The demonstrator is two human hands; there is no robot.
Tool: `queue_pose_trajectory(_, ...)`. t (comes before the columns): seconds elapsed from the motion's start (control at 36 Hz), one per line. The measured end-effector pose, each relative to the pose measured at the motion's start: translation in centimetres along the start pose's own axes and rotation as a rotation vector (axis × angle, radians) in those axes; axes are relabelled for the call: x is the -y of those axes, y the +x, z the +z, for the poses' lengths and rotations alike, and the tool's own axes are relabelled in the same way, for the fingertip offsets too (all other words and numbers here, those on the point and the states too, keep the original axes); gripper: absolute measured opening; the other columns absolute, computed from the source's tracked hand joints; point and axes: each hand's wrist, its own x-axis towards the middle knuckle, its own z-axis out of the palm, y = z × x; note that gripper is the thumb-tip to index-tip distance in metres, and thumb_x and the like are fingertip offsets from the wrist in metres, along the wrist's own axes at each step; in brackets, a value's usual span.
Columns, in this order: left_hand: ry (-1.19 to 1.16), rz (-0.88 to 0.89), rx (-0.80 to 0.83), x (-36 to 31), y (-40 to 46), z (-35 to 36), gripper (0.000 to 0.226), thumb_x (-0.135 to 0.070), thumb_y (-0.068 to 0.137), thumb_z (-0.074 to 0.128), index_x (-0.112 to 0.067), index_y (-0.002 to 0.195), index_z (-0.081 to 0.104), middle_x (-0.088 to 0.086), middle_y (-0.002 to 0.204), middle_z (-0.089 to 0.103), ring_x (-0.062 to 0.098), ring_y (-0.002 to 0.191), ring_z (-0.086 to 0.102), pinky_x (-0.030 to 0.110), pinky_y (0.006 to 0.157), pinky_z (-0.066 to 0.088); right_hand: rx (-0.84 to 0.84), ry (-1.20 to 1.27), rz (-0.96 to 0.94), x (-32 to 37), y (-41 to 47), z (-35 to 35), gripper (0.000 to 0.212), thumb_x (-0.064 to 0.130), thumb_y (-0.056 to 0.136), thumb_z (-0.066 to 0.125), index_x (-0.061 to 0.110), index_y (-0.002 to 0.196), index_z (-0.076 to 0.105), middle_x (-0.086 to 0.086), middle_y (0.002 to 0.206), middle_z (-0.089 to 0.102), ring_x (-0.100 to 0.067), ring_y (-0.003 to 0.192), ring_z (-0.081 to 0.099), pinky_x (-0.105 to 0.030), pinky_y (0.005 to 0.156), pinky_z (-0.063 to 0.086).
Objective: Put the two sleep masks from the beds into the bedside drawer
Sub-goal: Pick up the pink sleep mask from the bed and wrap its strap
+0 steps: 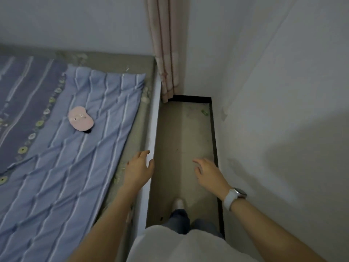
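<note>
A pink sleep mask (80, 121) lies on the light blue striped blanket (79, 157) of the bed, with a bit of its dark strap showing beneath it. My left hand (138, 168) hovers open over the bed's right edge, well below and to the right of the mask. Over the narrow floor strip, my right hand (207, 172) is open with fingers spread, a white watch on its wrist. Neither hand holds anything. No drawer and no second mask are in view.
A narrow floor aisle (181, 148) runs between the white bed frame (153, 133) and the wall (273, 110) on the right. A pink curtain (166, 53) hangs in the far corner. My feet stand in the aisle. A darker patterned blanket (24, 103) covers the bed's left.
</note>
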Motion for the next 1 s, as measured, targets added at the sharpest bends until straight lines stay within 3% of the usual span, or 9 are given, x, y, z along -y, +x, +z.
queue_pose_trajectory(0.17, -0.069, -0.049, -0.102, -2.5, 10.2, -4.0, 0.039, -0.021, 0.090, 0.050, -0.005, 0.126, 0.049, 0.021, 0.127, 0.056, 0.036, 0.116, 0.052, 0.047, 0.101, 0.041, 0.025, -0.029, -0.106, 3.8, 12.2, -4.0, 0.035, 0.017, 0.094, 0.041, 0.009, 0.127, 0.046, -0.014, 0.130, 0.053, -0.029, 0.120, 0.047, -0.039, 0.104, 0.035)
queue_pose_trajectory(0.36, -0.182, -0.249, -0.167, 2.2, 18.9, -6.0, 0.040, -0.019, 0.089, 0.054, -0.003, 0.125, 0.050, 0.022, 0.128, 0.054, 0.037, 0.117, 0.051, 0.045, 0.098, 0.042, 0.222, -0.087, -0.244, 7.7, 26.9, -3.9, 0.034, 0.020, 0.094, 0.039, 0.013, 0.127, 0.047, -0.011, 0.132, 0.051, -0.025, 0.122, 0.045, -0.037, 0.104, 0.036)
queue_pose_trajectory(0.47, -0.268, -0.496, -0.200, 6.8, 23.4, -6.7, 0.040, -0.019, 0.088, 0.056, -0.004, 0.125, 0.050, 0.021, 0.128, 0.054, 0.037, 0.117, 0.051, 0.044, 0.097, 0.040, 0.367, -0.147, -0.357, 10.6, 36.1, -2.5, 0.033, 0.020, 0.094, 0.038, 0.015, 0.126, 0.047, -0.008, 0.130, 0.052, -0.023, 0.118, 0.047, -0.035, 0.100, 0.040)
queue_pose_trajectory(0.64, -0.642, -0.957, -0.290, 11.5, 29.2, -7.9, 0.044, -0.024, 0.093, 0.047, -0.007, 0.133, 0.041, 0.018, 0.138, 0.046, 0.033, 0.122, 0.047, 0.042, 0.100, 0.038, 0.564, -0.256, -0.511, 15.9, 47.2, 0.7, 0.033, 0.021, 0.093, 0.040, 0.015, 0.124, 0.049, -0.009, 0.124, 0.056, -0.024, 0.113, 0.050, -0.034, 0.095, 0.041)
queue_pose_trajectory(0.81, -0.766, -1.189, -0.471, 16.1, 34.6, -7.5, 0.051, -0.021, 0.092, 0.046, -0.006, 0.139, 0.032, 0.017, 0.145, 0.037, 0.033, 0.129, 0.040, 0.043, 0.104, 0.033, 0.648, -0.403, -0.792, 21.1, 55.5, 8.0, 0.035, 0.019, 0.091, 0.039, 0.013, 0.126, 0.047, -0.010, 0.125, 0.055, -0.026, 0.116, 0.047, -0.035, 0.098, 0.039)
queue_pose_trajectory(0.89, -0.737, -1.262, -0.570, 19.5, 36.3, -6.7, 0.053, -0.019, 0.091, 0.048, -0.002, 0.138, 0.031, 0.023, 0.143, 0.035, 0.037, 0.129, 0.038, 0.044, 0.106, 0.033, 0.664, -0.535, -0.906, 22.4, 58.6, 13.1, 0.043, 0.025, 0.091, 0.038, 0.014, 0.133, 0.037, -0.011, 0.139, 0.042, -0.027, 0.129, 0.035, -0.040, 0.108, 0.030)
queue_pose_trajectory(1.0, -0.559, -1.318, -0.612, 24.4, 37.6, -5.1, 0.047, -0.019, 0.088, 0.047, 0.002, 0.130, 0.038, 0.029, 0.135, 0.042, 0.044, 0.122, 0.039, 0.049, 0.102, 0.035, 0.717, -0.739, -0.969, 22.1, 61.3, 19.8, 0.060, 0.041, 0.093, 0.032, 0.021, 0.145, 0.007, -0.011, 0.156, 0.003, -0.030, 0.143, 0.000, -0.058, 0.113, 0.003)
